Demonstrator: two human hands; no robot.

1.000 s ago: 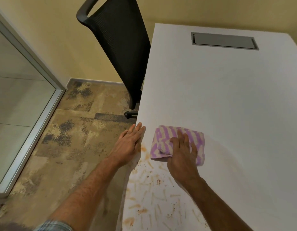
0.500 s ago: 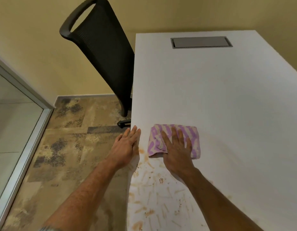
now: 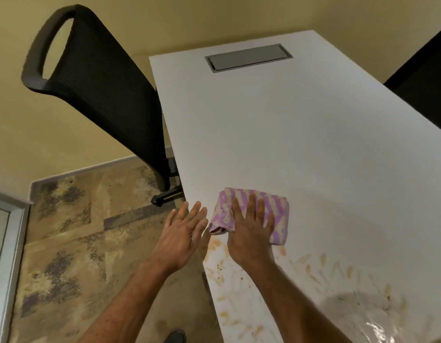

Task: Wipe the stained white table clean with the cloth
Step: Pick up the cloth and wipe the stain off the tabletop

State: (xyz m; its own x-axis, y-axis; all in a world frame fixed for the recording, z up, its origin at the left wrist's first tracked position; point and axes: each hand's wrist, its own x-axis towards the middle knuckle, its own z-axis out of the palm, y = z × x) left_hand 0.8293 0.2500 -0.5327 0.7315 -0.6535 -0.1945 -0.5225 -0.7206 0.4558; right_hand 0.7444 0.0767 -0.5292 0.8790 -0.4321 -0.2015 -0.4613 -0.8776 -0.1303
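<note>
A folded purple-and-white striped cloth (image 3: pixel 276 211) lies on the white table (image 3: pixel 301 134) close to its left edge. My right hand (image 3: pixel 251 233) presses flat on the cloth, fingers spread. My left hand (image 3: pixel 183 231) rests open at the table's left edge, just left of the cloth, holding nothing. Orange-brown stains (image 3: pixel 321 271) and dark specks cover the near part of the table, below and to the right of the cloth. The far part of the table looks white.
A black mesh office chair (image 3: pixel 98 90) stands against the table's left side. A grey cable hatch (image 3: pixel 249 56) sits in the far end of the tabletop. A dark shape (image 3: pixel 429 78) is at the right edge. A glass partition frame (image 3: pixel 9 256) stands on the patterned carpet, left.
The view has tilted and shifted, showing more of the stained near right area. Both hands and the cloth keep about the same place on the table.
</note>
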